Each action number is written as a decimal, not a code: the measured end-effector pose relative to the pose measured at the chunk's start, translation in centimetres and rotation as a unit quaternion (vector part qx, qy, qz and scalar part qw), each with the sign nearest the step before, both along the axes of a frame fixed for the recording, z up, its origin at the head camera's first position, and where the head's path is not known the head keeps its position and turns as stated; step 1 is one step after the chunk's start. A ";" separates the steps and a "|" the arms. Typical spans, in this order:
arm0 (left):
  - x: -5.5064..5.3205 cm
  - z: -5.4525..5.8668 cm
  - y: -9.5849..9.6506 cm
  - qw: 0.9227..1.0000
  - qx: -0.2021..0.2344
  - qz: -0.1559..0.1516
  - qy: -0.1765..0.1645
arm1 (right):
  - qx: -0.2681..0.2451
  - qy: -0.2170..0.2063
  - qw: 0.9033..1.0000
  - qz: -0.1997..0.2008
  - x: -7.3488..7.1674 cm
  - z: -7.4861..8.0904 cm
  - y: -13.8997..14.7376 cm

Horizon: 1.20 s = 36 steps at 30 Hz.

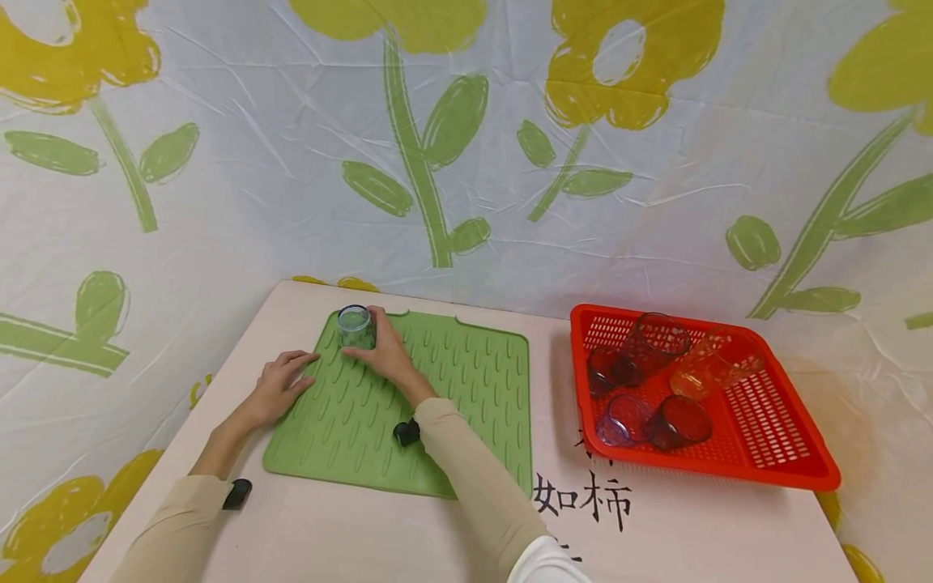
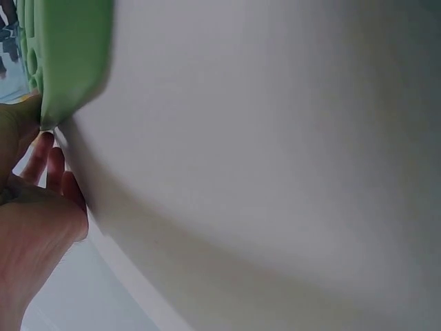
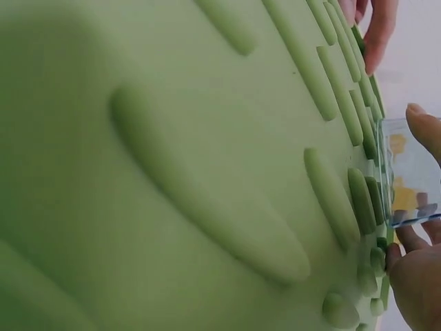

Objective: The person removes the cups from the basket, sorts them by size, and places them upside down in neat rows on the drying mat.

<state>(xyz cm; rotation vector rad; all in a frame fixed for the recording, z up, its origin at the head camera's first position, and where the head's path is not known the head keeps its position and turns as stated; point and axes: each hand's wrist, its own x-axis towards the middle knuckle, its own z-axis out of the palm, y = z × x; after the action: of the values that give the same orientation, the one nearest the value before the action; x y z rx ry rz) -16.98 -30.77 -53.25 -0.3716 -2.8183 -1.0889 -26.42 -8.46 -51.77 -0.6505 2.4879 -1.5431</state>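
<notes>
Near the far left corner of a green ridged drying mat (image 1: 466, 389), my right hand (image 1: 386, 352) grips a clear glass (image 1: 355, 324), thumb on one side and fingers on the other. In the right wrist view the glass (image 3: 406, 172) meets the mat's ridged surface, close to that hand's thumb (image 3: 424, 131). My left hand (image 1: 280, 385) rests at the mat's left edge, its fingertips right at the rim. From the left wrist, the thumb (image 2: 24, 117) touches the mat's edge (image 2: 76, 69), with the other fingers (image 2: 55, 165) loosely bent below.
A red plastic basket (image 1: 787, 405) stands to the right of the mat, holding several tinted glasses, among them a purple one (image 1: 625, 419) and an orange one (image 1: 692, 379). Black characters (image 1: 583, 498) mark the pale tabletop. A flowered cloth (image 1: 510, 178) hangs behind the table.
</notes>
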 end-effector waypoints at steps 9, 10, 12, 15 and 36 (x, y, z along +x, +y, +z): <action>0.0 -0.1 0.0 1.000 0.002 0.002 -0.004 | -0.003 0.013 1.000 0.000 -0.2 -0.3 0.4; 0.0 -0.1 0.0 1.000 0.002 0.002 -0.005 | -0.005 0.015 1.000 0.000 -0.2 -0.3 0.5; -0.1 -0.1 0.0 1.000 0.003 0.002 -0.005 | -0.004 0.017 1.000 0.002 -0.2 -0.2 0.6; -0.1 0.0 -0.1 1.000 0.003 0.003 -0.007 | -0.002 0.014 1.000 0.009 -0.1 0.0 0.8; 0.2 0.4 0.2 1.000 0.002 0.009 -0.009 | 0.051 0.029 0.998 0.007 0.0 0.2 -0.7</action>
<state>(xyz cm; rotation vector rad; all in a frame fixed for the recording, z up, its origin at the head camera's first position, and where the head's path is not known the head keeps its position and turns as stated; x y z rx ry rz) -16.78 -30.57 -52.87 -0.3371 -2.8295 -1.1002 -26.46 -9.14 -51.53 -0.7050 2.5785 -1.4008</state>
